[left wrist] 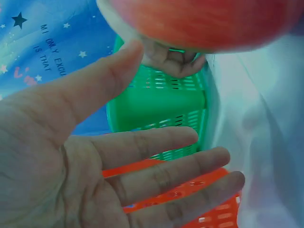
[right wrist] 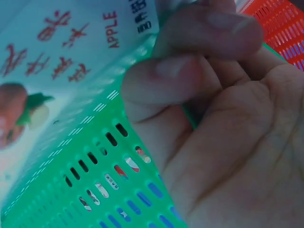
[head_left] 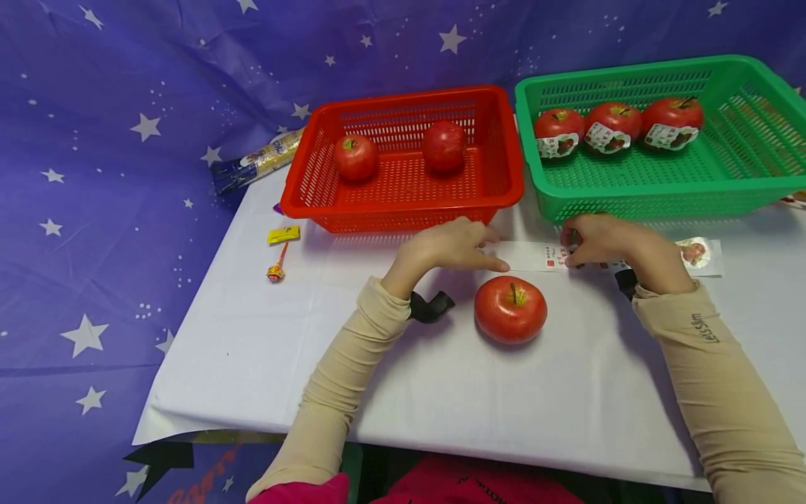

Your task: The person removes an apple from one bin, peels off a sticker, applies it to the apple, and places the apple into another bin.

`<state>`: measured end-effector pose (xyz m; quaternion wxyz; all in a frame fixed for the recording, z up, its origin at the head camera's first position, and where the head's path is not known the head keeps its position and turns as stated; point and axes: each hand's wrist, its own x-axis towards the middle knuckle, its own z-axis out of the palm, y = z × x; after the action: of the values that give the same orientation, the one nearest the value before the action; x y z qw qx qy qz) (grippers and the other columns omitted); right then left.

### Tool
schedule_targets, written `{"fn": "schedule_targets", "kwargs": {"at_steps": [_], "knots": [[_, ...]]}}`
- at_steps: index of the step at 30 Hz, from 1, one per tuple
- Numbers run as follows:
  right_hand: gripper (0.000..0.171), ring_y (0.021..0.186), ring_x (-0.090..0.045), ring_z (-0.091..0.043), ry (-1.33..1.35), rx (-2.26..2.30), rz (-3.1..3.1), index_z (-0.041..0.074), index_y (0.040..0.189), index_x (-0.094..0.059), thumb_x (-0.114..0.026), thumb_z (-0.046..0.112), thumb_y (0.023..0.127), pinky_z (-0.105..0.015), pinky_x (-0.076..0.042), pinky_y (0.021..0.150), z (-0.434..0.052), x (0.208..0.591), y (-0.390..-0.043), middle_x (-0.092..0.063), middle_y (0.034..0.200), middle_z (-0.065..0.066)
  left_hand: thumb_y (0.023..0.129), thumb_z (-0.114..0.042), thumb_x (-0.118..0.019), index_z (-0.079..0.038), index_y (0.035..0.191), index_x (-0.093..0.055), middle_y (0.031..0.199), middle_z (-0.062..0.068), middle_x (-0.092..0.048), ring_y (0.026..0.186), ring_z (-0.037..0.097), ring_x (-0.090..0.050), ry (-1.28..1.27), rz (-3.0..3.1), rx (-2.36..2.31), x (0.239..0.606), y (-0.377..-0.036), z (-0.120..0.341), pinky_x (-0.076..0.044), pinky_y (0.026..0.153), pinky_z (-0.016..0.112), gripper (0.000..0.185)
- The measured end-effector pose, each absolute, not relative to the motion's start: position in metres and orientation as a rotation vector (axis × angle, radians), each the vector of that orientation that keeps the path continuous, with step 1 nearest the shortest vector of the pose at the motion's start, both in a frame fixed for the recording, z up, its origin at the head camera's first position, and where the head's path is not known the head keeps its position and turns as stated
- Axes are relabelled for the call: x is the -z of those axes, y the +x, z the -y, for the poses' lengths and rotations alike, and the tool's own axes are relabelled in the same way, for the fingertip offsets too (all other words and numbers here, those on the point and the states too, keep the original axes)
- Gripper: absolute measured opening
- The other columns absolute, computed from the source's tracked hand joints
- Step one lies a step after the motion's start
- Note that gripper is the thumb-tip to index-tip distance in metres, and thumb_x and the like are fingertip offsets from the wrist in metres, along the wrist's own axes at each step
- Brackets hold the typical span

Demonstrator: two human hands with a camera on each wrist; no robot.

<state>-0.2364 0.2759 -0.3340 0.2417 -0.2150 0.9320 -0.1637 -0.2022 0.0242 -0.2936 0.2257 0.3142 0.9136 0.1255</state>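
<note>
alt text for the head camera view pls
Two hands work a white sticker strip on a white table: left hand pressing it flat, right hand pinching it. A red apple sits just in front, below a red basket and a green basket holding apples.

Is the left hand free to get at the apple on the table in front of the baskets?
Probably yes. The left hand lies open on the sticker strip, holding nothing, and the apple sits just beside it on the table with nothing between.
</note>
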Motion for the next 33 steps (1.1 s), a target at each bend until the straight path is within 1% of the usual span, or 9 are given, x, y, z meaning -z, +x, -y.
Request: {"fn": "schedule_targets", "kwargs": {"at_steps": [3, 6, 9, 12, 16, 19, 22, 29, 33], "knots": [[0.033, 0.054, -0.052, -0.018, -0.595, 0.470, -2.545, -0.003, 0.102, -0.055, -0.071, 0.013, 0.078, -0.032, -0.044, 0.051, -0.276, 0.335, -0.237, -0.053, 0.075, -0.009, 0.091, -0.043, -0.062, -0.009, 0.104, -0.063, 0.091, 0.000, -0.057, 0.081, 0.012, -0.050, 0.880, -2.513, -0.338, 0.301, -0.205, -0.026, -0.040, 0.072, 0.023, 0.036], [0.031, 0.054, -0.051, -0.018, -0.612, 0.493, -2.536, -0.002, 0.100, -0.056, -0.070, 0.011, 0.077, -0.032, -0.043, 0.052, -0.276, 0.337, -0.238, -0.052, 0.075, -0.008, 0.092, -0.042, -0.061, -0.008, 0.103, -0.062, 0.092, 0.000, -0.055, 0.084, 0.012, -0.049, 0.883, -2.518, -0.292, 0.310, -0.209, -0.029, -0.041, 0.074, 0.023, 0.036], [0.029, 0.058, -0.050, -0.017, -0.647, 0.497, -2.532, -0.002, 0.097, -0.057, -0.071, 0.011, 0.075, -0.032, -0.041, 0.054, -0.275, 0.338, -0.240, -0.051, 0.075, -0.007, 0.093, -0.042, -0.060, -0.008, 0.109, -0.062, 0.098, 0.002, -0.057, 0.090, 0.014, -0.051, 0.856, -2.543, -0.225, 0.319, -0.211, -0.034, -0.043, 0.080, 0.026, 0.037], [0.029, 0.066, -0.047, -0.017, -0.702, 0.485, -2.545, -0.002, 0.095, -0.058, -0.072, 0.012, 0.074, -0.031, -0.038, 0.060, -0.275, 0.340, -0.241, -0.051, 0.077, -0.005, 0.092, -0.041, -0.062, -0.010, 0.121, -0.061, 0.113, 0.002, -0.061, 0.103, 0.015, -0.055, 0.803, -2.597, -0.208, 0.326, -0.212, -0.038, -0.046, 0.089, 0.028, 0.042], [0.029, 0.071, -0.044, -0.016, -0.743, 0.514, -2.518, -0.002, 0.095, -0.059, -0.073, 0.012, 0.074, -0.030, -0.036, 0.063, -0.271, 0.342, -0.241, -0.052, 0.078, -0.004, 0.090, -0.038, -0.065, -0.014, 0.128, -0.058, 0.116, 0.001, -0.062, 0.109, 0.016, -0.058, 0.772, -2.677, -0.223, 0.332, -0.212, -0.042, -0.047, 0.092, 0.031, 0.046], [0.025, 0.064, -0.047, -0.015, -0.740, 0.568, -2.476, 0.000, 0.094, -0.058, -0.072, 0.011, 0.076, -0.030, -0.040, 0.056, -0.263, 0.342, -0.239, -0.053, 0.074, -0.003, 0.090, -0.038, -0.065, -0.013, 0.110, -0.062, 0.097, 0.001, -0.061, 0.094, 0.016, -0.058, 0.766, -2.727, -0.223, 0.335, -0.213, -0.044, -0.048, 0.079, 0.031, 0.032], [0.016, 0.055, -0.050, -0.014, -0.784, 0.601, -2.476, 0.003, 0.090, -0.057, -0.068, 0.007, 0.078, -0.029, -0.042, 0.051, -0.254, 0.342, -0.236, -0.054, 0.068, -0.002, 0.090, -0.038, -0.065, -0.013, 0.094, -0.061, 0.086, 0.001, -0.057, 0.083, 0.015, -0.055, 0.753, -2.757, -0.254, 0.337, -0.212, -0.047, -0.045, 0.070, 0.030, 0.026], [0.014, 0.049, -0.052, -0.017, -0.818, 0.712, -2.513, 0.005, 0.082, -0.054, -0.064, -0.004, 0.079, -0.029, -0.045, 0.049, -0.243, 0.338, -0.230, -0.052, 0.063, -0.004, 0.091, -0.030, -0.065, -0.011, 0.101, -0.069, 0.088, -0.003, -0.061, 0.081, 0.010, -0.051, 0.772, -2.690, -0.520, 0.344, -0.212, -0.058, -0.040, 0.072, 0.020, 0.021], [0.015, 0.051, -0.053, -0.018, -0.815, 0.869, -2.560, 0.007, 0.084, -0.053, -0.064, -0.005, 0.082, -0.029, -0.046, 0.047, -0.240, 0.335, -0.226, -0.054, 0.067, -0.006, 0.094, -0.020, -0.060, -0.010, 0.088, -0.067, 0.074, -0.004, -0.052, 0.071, 0.009, -0.047, 0.727, -2.618, -0.714, 0.347, -0.213, -0.058, -0.035, 0.064, 0.018, 0.014]]}}
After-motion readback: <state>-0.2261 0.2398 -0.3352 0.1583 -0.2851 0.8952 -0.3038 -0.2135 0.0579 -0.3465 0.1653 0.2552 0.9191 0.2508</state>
